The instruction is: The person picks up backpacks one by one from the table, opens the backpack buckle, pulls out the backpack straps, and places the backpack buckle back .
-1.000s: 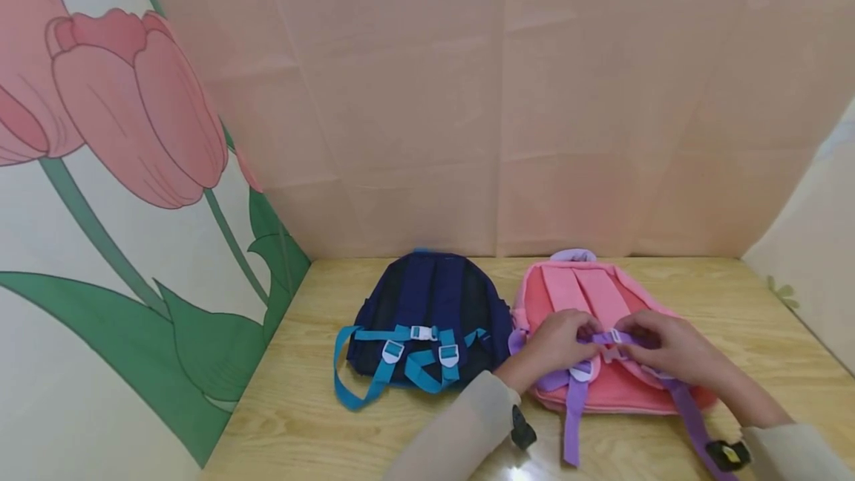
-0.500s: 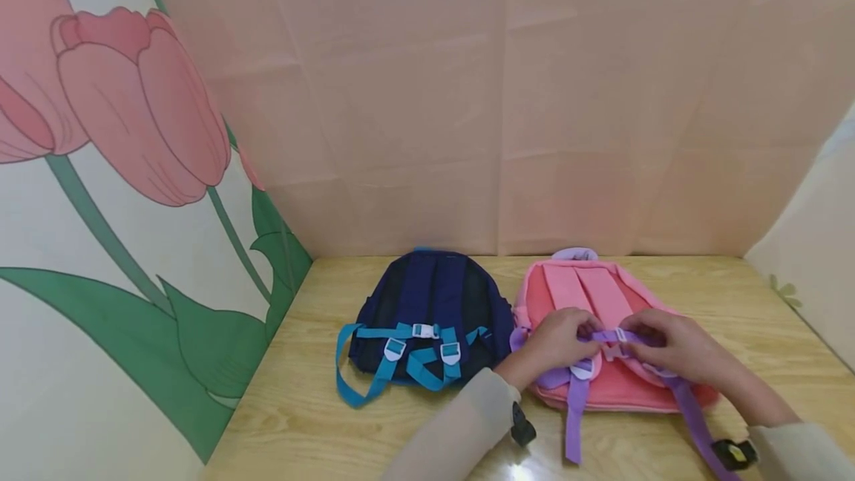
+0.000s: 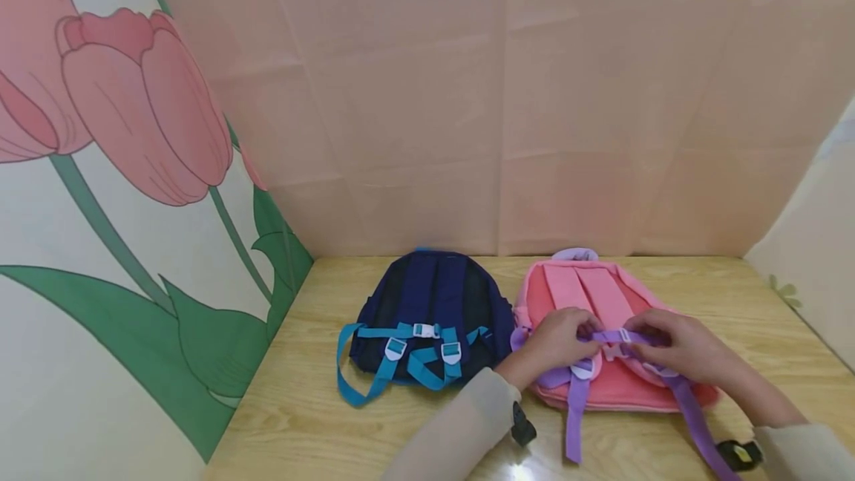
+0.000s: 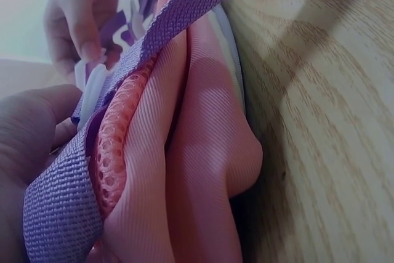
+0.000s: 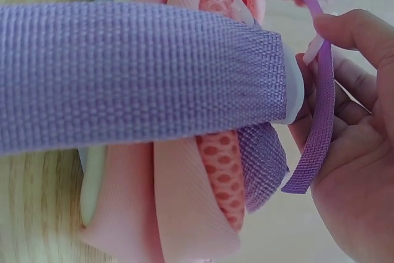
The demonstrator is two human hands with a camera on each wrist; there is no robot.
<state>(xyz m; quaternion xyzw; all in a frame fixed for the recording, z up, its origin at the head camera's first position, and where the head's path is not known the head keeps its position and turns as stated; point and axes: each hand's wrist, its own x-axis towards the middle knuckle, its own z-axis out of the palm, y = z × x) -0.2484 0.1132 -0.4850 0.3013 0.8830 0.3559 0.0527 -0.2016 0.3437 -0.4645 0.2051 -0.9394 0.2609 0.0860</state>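
Purple strap (image 3: 606, 336) is held by 2 hands above the middle of the pink backpack (image 3: 604, 295). The fingers of the left hand (image 3: 562, 338) pinch it at its left part; on the other side, the thumb and fingertips of the right hand (image 3: 683, 345) are clamped on it, near the small pale slider (image 3: 625, 335). In the right wrist view, the loose end (image 5: 301, 170) of this strap hangs before the right palm. Just below the strap is a pink clip (image 3: 612, 352); I cannot tell if its 2 halves are locked. I judge that the step in hand is to adjust the strap's length at the slider. The next move would call for a firm pinch by 1 hand and a small, even pull by the other, without twisting the strap. The backpack lies on the wooden table (image 3: 300, 362), its straps upward, and 2 wider purple straps come down from it. Just to its left lies a navy backpack (image 3: 430, 288), whose white clip (image 3: 425, 330) seems closed.
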